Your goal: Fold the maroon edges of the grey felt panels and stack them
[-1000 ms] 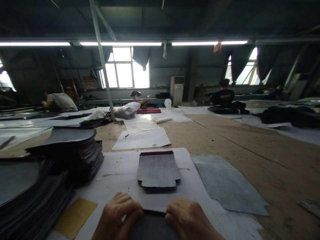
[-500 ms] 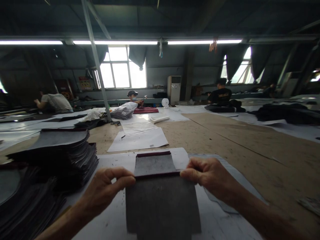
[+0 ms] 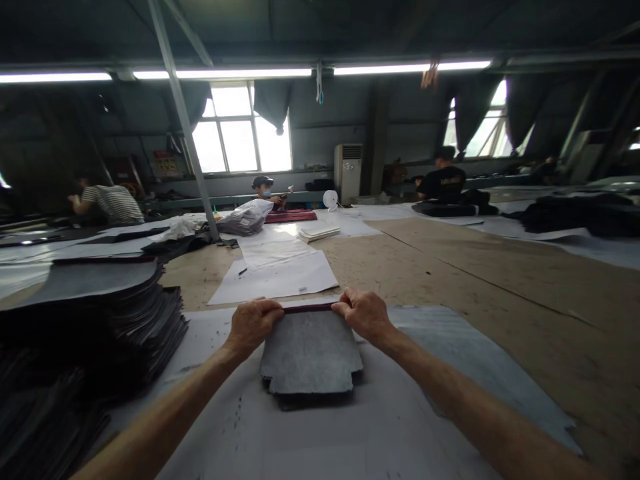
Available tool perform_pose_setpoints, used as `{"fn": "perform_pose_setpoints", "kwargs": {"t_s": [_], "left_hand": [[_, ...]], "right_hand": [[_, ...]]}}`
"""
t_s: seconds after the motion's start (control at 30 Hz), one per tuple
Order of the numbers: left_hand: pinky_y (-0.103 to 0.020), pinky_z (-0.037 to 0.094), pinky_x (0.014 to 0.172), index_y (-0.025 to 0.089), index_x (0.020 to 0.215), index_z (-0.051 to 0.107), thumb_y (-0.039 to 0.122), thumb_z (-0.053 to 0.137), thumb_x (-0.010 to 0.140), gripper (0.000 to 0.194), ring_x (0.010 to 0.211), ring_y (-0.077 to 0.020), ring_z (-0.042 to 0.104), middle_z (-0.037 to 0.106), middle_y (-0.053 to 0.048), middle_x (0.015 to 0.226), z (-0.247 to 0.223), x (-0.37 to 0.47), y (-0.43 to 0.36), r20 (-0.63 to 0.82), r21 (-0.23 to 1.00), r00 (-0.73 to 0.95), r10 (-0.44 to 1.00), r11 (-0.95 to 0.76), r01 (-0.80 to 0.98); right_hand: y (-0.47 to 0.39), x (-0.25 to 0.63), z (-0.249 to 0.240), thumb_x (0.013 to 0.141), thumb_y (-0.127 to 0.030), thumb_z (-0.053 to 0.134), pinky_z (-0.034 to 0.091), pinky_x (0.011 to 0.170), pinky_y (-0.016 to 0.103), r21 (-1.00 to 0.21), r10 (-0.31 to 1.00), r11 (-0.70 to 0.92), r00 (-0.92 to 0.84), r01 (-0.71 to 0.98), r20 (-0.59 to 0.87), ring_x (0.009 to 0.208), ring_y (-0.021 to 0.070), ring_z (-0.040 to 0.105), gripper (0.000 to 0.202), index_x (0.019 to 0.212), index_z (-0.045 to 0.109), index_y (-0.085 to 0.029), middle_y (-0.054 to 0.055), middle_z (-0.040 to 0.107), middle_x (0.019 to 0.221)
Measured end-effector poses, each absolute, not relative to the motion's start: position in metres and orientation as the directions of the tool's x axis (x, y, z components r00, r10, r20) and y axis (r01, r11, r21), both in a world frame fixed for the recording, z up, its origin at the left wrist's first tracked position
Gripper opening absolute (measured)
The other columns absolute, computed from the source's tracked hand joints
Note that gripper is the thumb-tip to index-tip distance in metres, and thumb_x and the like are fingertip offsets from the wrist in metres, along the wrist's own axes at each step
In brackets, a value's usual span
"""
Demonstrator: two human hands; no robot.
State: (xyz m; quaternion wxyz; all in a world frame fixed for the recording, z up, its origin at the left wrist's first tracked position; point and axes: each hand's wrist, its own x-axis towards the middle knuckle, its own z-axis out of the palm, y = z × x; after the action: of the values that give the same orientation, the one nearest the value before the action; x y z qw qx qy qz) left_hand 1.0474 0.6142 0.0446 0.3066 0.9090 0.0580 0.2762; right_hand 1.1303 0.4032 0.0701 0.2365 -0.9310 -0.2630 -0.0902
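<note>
A grey sheet piece (image 3: 313, 350) with notched lower corners and a dark red strip along its far edge lies in front of me, over at least one similar piece whose dark edge shows beneath. My left hand (image 3: 254, 323) pinches the left end of the red edge between thumb and fingers. At the other end of that edge, my right hand (image 3: 364, 312) pinches it the same way. White paper (image 3: 320, 447) lies under the pieces on the table.
Tall stacks of similar grey pieces (image 3: 135, 313) stand at my left. A bluish sheet (image 3: 450, 347) lies right. Farther off are white paper (image 3: 280, 280), a plastic bag (image 3: 247, 219), a slanted pole (image 3: 187, 127) and a white roll (image 3: 330, 199). Several people sit across the room.
Both hands have moved forward and closer together with the grey piece. It now lies over the piece that was farther off, their red edges about together.
</note>
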Motion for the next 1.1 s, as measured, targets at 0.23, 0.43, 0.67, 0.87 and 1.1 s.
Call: {"fn": "perform_pose_setpoints", "kwargs": {"t_s": [0.23, 0.43, 0.67, 0.87, 1.1], "left_hand": [[-0.035, 0.046, 0.08, 0.014, 0.094, 0.068, 0.042, 0.043, 0.082, 0.039, 0.088, -0.0231, 0.059, 0.065, -0.009, 0.096, 0.038, 1.048, 0.624, 0.511, 0.684, 0.737, 0.441, -0.729, -0.038], [-0.038, 0.035, 0.1, 0.03, 0.107, 0.063, 0.049, 0.048, 0.082, 0.034, 0.112, -0.0242, 0.048, 0.054, -0.001, 0.12, 0.035, 1.025, 0.591, 0.512, 0.434, 0.857, -0.053, -0.846, -0.311], [-0.041, 0.042, 0.092, 0.029, 0.115, 0.057, 0.046, 0.041, 0.088, 0.036, 0.108, -0.0249, 0.05, 0.054, -0.005, 0.12, 0.022, 1.025, 0.57, 0.418, 0.16, 0.871, -0.258, -0.923, -0.35], [-0.042, 0.043, 0.093, 0.019, 0.117, 0.052, 0.046, 0.039, 0.088, 0.042, 0.11, -0.0252, 0.05, 0.054, -0.007, 0.119, 0.022, 1.026, 0.575, 0.365, 0.163, 0.9, -0.237, -0.936, -0.312], [-0.044, 0.041, 0.09, 0.018, 0.103, 0.058, 0.036, 0.045, 0.088, 0.027, 0.105, -0.0262, 0.051, 0.052, -0.009, 0.12, 0.034, 1.007, 0.561, 0.582, 0.007, 0.747, -0.32, -0.917, -0.399]], "right_hand": [[0.405, 1.131, 0.062, 0.088, -0.035, 0.051, 0.045, 0.082, 0.039, -0.356, 0.453, -0.763, 0.839, 0.539, 0.301, 0.09, 0.017, 0.056, 0.023, 0.095, 0.058, -0.015, 0.005, 0.059, 0.097], [0.407, 1.134, 0.057, 0.087, -0.035, 0.053, 0.046, 0.081, 0.039, -0.388, 0.442, -0.765, 0.857, 0.514, 0.264, 0.092, 0.0177, 0.056, 0.024, 0.1, 0.057, -0.015, 0.005, 0.058, 0.101], [0.354, 1.14, 0.065, 0.09, -0.036, 0.049, 0.05, 0.067, 0.03, -0.459, 0.326, -0.804, 0.926, 0.378, 0.192, 0.076, 0.0131, 0.058, 0.026, 0.099, 0.056, -0.013, 0.004, 0.059, 0.092], [0.268, 1.091, 0.058, 0.079, -0.03, 0.063, 0.044, 0.071, 0.031, -0.355, 0.304, -0.858, 0.925, 0.37, 0.23, 0.075, 0.0147, 0.055, 0.017, 0.077, 0.059, -0.014, 0.002, 0.059, 0.079], [0.245, 1.068, 0.022, 0.072, -0.019, 0.067, 0.04, 0.071, 0.026, -0.356, 0.288, -0.843, 0.897, 0.403, 0.335, 0.081, 0.0158, 0.053, 0.009, 0.072, 0.058, -0.017, 0.003, 0.059, 0.081]]}}
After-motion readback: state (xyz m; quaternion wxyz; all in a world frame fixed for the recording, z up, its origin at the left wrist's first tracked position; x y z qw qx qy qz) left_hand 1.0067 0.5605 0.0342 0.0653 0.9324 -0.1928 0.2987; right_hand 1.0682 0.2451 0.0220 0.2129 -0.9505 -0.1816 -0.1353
